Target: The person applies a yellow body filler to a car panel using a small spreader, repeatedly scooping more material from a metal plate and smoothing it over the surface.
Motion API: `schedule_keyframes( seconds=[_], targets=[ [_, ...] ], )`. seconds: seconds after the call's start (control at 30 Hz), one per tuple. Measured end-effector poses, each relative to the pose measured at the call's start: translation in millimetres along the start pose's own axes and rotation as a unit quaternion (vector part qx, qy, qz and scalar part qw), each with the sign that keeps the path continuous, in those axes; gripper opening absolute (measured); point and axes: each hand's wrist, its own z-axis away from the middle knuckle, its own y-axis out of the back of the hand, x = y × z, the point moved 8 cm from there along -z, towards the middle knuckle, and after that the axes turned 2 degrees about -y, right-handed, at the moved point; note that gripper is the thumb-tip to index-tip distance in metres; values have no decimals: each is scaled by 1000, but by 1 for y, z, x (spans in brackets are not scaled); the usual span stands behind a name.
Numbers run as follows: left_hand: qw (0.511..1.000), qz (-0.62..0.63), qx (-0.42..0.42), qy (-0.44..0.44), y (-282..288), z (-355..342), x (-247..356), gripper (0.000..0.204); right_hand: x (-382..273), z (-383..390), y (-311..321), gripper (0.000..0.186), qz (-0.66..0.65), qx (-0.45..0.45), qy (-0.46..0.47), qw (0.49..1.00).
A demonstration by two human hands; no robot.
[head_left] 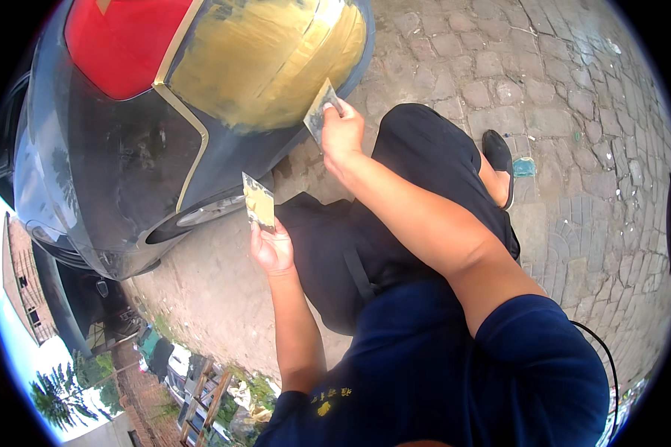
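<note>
My left hand (273, 247) is closed around the lower end of a flat metal putty spreader (259, 206), which carries a thick smear of yellow filler. In my right hand (343, 134), pinched between thumb and fingers, is a second putty spreader (321, 112) with a grey, stained blade. Its upper end overlaps the edge of the car panel (253, 71), a rounded area coated in yellow body filler with brownish streaks; I cannot tell whether the blade touches it. Masking tape (188, 112) runs down the dark grey car (104, 141) beside the filler.
A glossy red section (127, 45) of the car lies left of the tape. The car's wheel (210, 211) sits below the panel. Stone paving (566, 112) spreads to the right, with a flat teal scrap (524, 167) near my shoe (498, 160). Clutter and a wooden frame (215, 398) stand lower left.
</note>
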Motion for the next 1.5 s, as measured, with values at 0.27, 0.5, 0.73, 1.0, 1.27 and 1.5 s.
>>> schedule_keyframes(
  seconds=[0.27, 0.5, 0.73, 1.0, 1.27, 1.5],
  targets=[
    [1000, 9, 11, -9, 4, 13, 8, 38, 6, 30, -53, 33, 192, 5, 130, 973],
    [1000, 22, 6, -22, 10, 16, 11, 38, -5, -20, 15, 28, -3, 76, -40, 996],
    [1000, 23, 16, -10, 13, 8, 9, 38, -1, 4, -24, 28, 141, -91, 84, 982],
    [1000, 18, 7, 1, 10, 0, 4, 39, -53, -52, -11, 24, 126, 29, 89, 988],
    [1000, -3, -1, 15, -2, -9, -8, 37, -44, -44, 30, 26, 3, 35, 7, 999],
    [999, -3, -23, 23, -12, -12, -13, 38, -44, -3, -22, 24, 221, -85, 149, 960]
  ],
)
